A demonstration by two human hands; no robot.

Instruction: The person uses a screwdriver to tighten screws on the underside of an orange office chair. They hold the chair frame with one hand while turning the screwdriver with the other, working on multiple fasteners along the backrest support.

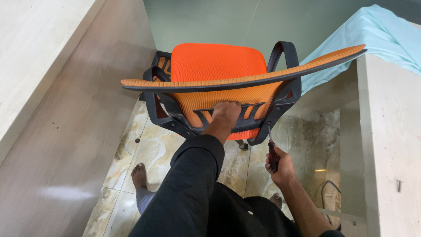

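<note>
An orange mesh office chair with a black frame stands in front of me, seen from behind and above. My left hand, at the end of a black sleeve, grips the black lower brace of the backrest at its middle. My right hand holds a screwdriver with a red and black handle. Its shaft points up, and the tip touches the black frame at the backrest's lower right corner.
Pale wooden panels rise at the left and right. A light blue cloth drapes over the right one. My bare feet stand on marble tiles. A black cable lies at the right, and a small dark piece at the left.
</note>
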